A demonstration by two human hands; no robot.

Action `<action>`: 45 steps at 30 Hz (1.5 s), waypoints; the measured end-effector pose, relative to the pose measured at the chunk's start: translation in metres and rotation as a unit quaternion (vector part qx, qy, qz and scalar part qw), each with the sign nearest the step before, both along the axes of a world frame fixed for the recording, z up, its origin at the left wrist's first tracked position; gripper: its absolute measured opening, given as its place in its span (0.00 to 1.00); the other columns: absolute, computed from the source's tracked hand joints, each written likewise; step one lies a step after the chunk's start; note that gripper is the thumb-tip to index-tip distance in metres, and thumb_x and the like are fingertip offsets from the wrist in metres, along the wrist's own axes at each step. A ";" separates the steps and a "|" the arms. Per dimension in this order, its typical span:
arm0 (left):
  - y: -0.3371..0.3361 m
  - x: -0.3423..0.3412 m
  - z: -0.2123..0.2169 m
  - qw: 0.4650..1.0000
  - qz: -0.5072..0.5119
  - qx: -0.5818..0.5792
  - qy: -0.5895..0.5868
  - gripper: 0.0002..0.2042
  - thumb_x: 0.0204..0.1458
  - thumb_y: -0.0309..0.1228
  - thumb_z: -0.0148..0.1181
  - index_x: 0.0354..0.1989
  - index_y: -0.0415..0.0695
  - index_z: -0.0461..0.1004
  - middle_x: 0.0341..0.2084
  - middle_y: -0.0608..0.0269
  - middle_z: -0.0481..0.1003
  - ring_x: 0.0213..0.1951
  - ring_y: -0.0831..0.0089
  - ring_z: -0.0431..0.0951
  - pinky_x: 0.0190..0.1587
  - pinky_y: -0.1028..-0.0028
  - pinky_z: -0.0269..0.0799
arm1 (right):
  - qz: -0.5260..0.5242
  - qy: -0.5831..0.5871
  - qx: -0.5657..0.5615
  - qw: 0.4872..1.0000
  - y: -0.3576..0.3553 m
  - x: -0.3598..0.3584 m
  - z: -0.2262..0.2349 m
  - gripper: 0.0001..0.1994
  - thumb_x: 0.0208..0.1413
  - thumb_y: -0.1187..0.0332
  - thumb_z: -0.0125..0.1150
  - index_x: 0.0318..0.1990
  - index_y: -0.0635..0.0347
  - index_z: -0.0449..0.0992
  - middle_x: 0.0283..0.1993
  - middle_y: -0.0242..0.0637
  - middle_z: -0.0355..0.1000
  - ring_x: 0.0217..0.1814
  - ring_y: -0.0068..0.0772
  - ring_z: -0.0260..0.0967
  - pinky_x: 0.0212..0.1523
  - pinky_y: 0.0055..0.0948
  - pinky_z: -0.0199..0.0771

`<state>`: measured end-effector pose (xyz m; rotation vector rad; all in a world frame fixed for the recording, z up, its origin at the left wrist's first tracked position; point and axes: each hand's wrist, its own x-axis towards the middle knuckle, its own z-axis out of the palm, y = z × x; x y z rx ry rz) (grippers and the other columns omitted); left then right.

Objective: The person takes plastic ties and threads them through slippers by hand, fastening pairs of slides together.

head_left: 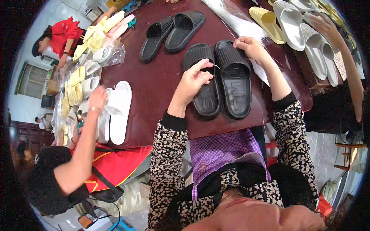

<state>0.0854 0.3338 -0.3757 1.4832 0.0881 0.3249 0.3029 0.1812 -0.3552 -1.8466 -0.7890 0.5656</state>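
Two black slide slippers lie side by side in front of me on the dark red table (154, 84). My left hand (189, 84) is over the left slipper (207, 100); its fingertips pinch a thin white strand (217, 66) beside the strap. At the toe end of the right slipper (236, 92), my right hand (252, 50) has thumb and forefinger pressed together. What lies between them, if anything, is too small to make out. A second black pair (181, 32) rests farther off to the left.
A bundle of white strands (241, 21) stretches along the table past my right hand. White and yellow slippers line the left edge, some in clear plastic; a co-worker's hand (97, 98) touches a white slipper (121, 111). Another person's hand (323, 27) is over slippers at right.
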 end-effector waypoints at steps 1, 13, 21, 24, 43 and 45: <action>0.000 0.002 0.001 1.000 0.001 0.010 0.002 0.20 0.54 0.26 0.50 0.56 0.37 0.62 0.47 0.57 0.71 0.39 0.74 0.74 0.39 0.77 0.70 | -0.015 -0.005 0.012 1.000 0.001 0.003 -0.004 0.09 0.56 0.64 0.50 0.33 0.57 0.75 0.26 0.25 0.70 0.25 0.17 0.61 0.24 0.20 0.61; 0.018 -0.008 0.011 0.998 0.049 -0.029 -0.009 0.11 0.52 0.27 0.53 0.44 0.38 0.71 0.32 0.62 0.76 0.24 0.82 0.71 0.27 0.83 0.68 | -0.065 0.053 0.144 0.986 0.004 -0.030 0.032 0.10 0.57 0.64 0.50 0.35 0.59 0.74 0.24 0.26 0.66 0.21 0.14 0.56 0.21 0.15 0.54; -0.015 -0.003 0.021 0.972 -0.068 -0.220 -0.044 0.13 0.51 0.24 0.52 0.47 0.37 0.68 0.33 0.56 0.75 0.21 0.76 0.72 0.22 0.77 0.71 | 0.089 0.135 0.280 0.946 0.033 -0.117 0.043 0.08 0.59 0.71 0.47 0.39 0.62 0.72 0.29 0.29 0.69 0.27 0.15 0.63 0.26 0.15 0.64; -0.012 -0.001 0.019 0.971 -0.090 -0.221 -0.022 0.12 0.51 0.25 0.52 0.44 0.37 0.69 0.30 0.55 0.75 0.18 0.75 0.71 0.20 0.77 0.69 | 0.084 0.120 0.263 0.954 0.041 -0.118 0.044 0.08 0.58 0.72 0.47 0.39 0.62 0.73 0.32 0.31 0.71 0.30 0.17 0.66 0.30 0.16 0.67; 0.049 0.014 -0.009 0.944 0.143 -0.295 -0.030 0.09 0.57 0.30 0.48 0.40 0.37 0.71 0.10 0.71 0.61 0.12 0.81 0.57 0.15 0.80 0.51 | 0.122 -0.437 -0.009 0.891 0.007 -0.087 0.014 0.13 0.52 0.69 0.55 0.46 0.53 0.72 0.33 0.46 0.72 0.36 0.43 0.71 0.36 0.33 0.72; 0.053 0.013 -0.010 0.942 0.140 -0.304 -0.038 0.09 0.57 0.30 0.48 0.40 0.37 0.70 0.10 0.71 0.60 0.12 0.81 0.56 0.15 0.80 0.51 | 0.109 -0.456 -0.047 0.882 0.008 -0.093 0.017 0.14 0.51 0.67 0.56 0.47 0.52 0.72 0.33 0.47 0.72 0.36 0.46 0.71 0.37 0.36 0.72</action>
